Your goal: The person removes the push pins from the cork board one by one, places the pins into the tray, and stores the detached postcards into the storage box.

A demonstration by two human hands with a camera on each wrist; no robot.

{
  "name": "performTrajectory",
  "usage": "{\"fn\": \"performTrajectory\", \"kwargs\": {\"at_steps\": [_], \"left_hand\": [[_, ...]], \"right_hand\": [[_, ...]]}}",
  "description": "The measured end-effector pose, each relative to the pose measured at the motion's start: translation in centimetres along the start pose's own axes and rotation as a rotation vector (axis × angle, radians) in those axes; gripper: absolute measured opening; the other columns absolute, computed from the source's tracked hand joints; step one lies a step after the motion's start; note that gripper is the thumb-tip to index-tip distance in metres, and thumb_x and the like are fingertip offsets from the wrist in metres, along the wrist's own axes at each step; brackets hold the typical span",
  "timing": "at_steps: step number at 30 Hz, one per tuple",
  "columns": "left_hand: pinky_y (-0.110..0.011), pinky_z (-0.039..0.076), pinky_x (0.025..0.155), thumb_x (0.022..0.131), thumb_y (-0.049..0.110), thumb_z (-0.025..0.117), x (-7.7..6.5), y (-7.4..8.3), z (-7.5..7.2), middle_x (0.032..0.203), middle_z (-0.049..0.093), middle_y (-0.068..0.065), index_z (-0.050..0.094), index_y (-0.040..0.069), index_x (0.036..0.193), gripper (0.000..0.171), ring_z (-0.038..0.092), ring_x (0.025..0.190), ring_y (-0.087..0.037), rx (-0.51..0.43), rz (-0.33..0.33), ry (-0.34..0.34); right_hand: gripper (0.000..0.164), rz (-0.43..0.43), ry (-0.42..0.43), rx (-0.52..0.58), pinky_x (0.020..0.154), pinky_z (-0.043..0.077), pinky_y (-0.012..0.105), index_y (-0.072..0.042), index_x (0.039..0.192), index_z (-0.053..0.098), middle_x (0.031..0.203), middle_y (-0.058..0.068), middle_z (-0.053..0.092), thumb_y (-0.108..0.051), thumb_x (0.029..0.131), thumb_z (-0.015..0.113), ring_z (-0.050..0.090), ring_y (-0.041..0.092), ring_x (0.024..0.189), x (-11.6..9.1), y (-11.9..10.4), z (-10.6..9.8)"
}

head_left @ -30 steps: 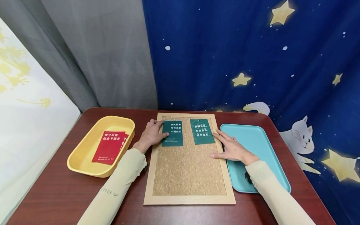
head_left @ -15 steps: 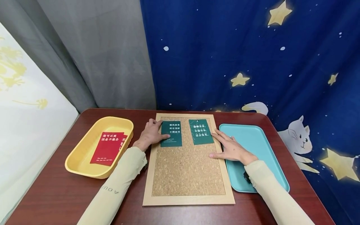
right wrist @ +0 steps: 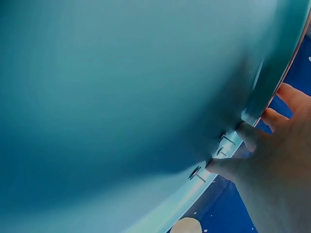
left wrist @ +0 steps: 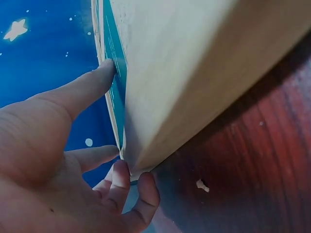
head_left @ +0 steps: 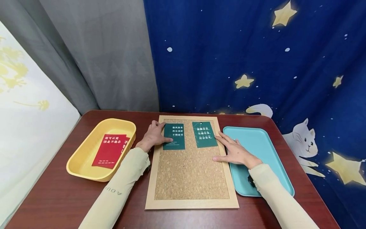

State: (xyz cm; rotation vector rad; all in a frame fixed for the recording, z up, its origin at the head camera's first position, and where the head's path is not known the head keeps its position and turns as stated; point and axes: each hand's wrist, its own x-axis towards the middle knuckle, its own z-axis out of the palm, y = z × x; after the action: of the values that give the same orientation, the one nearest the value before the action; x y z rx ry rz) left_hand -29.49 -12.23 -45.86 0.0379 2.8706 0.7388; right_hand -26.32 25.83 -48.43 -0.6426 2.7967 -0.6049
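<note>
A cork board [head_left: 191, 178] in a pale wooden frame lies on the table. On its upper half are two green cards with white writing: a left card [head_left: 178, 130] and a slightly tilted right card [head_left: 205, 133] with a round pin head at its top. My left hand [head_left: 151, 137] rests at the frame's left side, thumb on the left card and index finger by that card's upper corner. In the left wrist view the other fingers [left wrist: 147, 194] bend loosely beside the frame. Spread over the right frame edge, my right hand [head_left: 236, 152] has its fingertips beside the right card and its thumb over the cork.
Left of the board stands a yellow basin [head_left: 75, 152] with red cards [head_left: 108, 151] in it. A blue tray [head_left: 274, 181] lies on the right, partly under the right forearm. Several thumbtacks [right wrist: 196, 173] show in the tray. Curtains hang behind the table [head_left: 43, 200].
Both hands and both green cards keep their places on the board. Only the head view has shifted slightly.
</note>
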Motion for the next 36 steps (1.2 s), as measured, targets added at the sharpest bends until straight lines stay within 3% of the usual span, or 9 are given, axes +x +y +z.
{"fn": "performTrajectory", "kwargs": {"at_steps": [10, 17, 27, 36], "left_hand": [[-0.048, 0.045, 0.111, 0.085, 0.045, 0.085, 0.2, 0.2, -0.8, 0.141, 0.034, -0.018, 0.026, 0.009, 0.165, 0.106, 0.040, 0.126, -0.033, -0.035, -0.037, -0.050], [-0.047, 0.045, 0.109, 0.083, 0.043, 0.087, 0.4, 0.1, -1.0, 0.136, 0.035, -0.017, 0.030, 0.011, 0.164, 0.104, 0.041, 0.122, -0.033, -0.055, -0.049, -0.043], [-0.046, 0.048, 0.101, 0.081, 0.037, 0.091, 0.5, 0.1, -0.1, 0.132, 0.036, -0.018, 0.031, 0.016, 0.163, 0.104, 0.045, 0.113, -0.033, -0.084, 0.001, 0.036], [-0.050, 0.051, 0.103, 0.079, 0.029, 0.092, -0.1, 0.2, 0.3, 0.138, 0.045, -0.021, 0.030, 0.024, 0.159, 0.101, 0.052, 0.115, -0.033, -0.119, 0.072, 0.094]], "right_hand": [[0.108, -0.002, -0.003, 0.001, 0.123, 0.008, 0.077, -0.026, 0.166, 0.027, 0.178, 0.005, 0.012, -0.073, 0.082, 0.073, 0.021, 0.038, 0.162, 0.0, -0.1, 0.0], [0.107, -0.006, 0.001, 0.008, 0.123, 0.007, 0.078, -0.026, 0.166, 0.027, 0.177, 0.005, 0.012, -0.072, 0.082, 0.074, 0.021, 0.039, 0.162, 0.1, -0.3, -0.1], [0.108, 0.000, -0.004, 0.007, 0.124, 0.006, 0.077, -0.025, 0.166, 0.027, 0.178, 0.005, 0.011, -0.073, 0.082, 0.073, 0.019, 0.038, 0.162, 0.0, 0.0, -0.1], [0.107, 0.002, -0.005, 0.017, 0.124, 0.005, 0.076, -0.026, 0.166, 0.027, 0.178, 0.005, 0.010, -0.073, 0.082, 0.073, 0.019, 0.038, 0.163, -0.2, 0.0, -0.1]]}}
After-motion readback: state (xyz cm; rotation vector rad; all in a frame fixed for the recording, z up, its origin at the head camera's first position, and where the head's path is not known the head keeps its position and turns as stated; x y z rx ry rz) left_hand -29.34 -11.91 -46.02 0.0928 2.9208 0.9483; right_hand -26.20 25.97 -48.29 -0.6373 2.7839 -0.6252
